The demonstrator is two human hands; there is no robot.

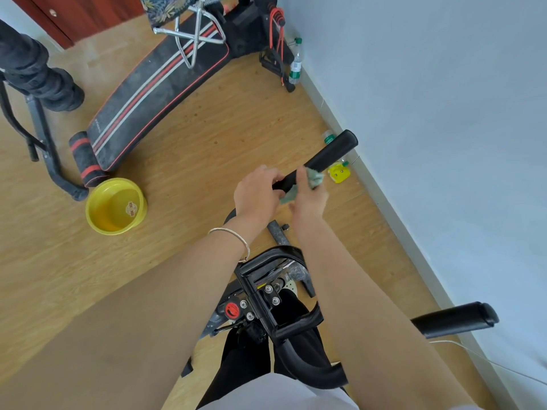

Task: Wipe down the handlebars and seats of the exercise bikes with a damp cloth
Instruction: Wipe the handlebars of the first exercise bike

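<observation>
Left hand (257, 193) clamps the far handlebar grip (322, 159) steady while the right hand (307, 194) pinches the soft, limp green cloth (315, 179) around it — a light rag, likely best bunched in the palm against that rigid, padded bar.

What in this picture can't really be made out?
Head view only:
- Cloth: mostly covered by the right hand; dampness cannot be told.
- Bike seat: not in view, below the bottom edge.
- Yellow basin: whether it holds water is unclear; its sticker is too small to read.
- Bottle labels by the wall: too small to read.
- Left hand hides part of the handlebar.
</observation>
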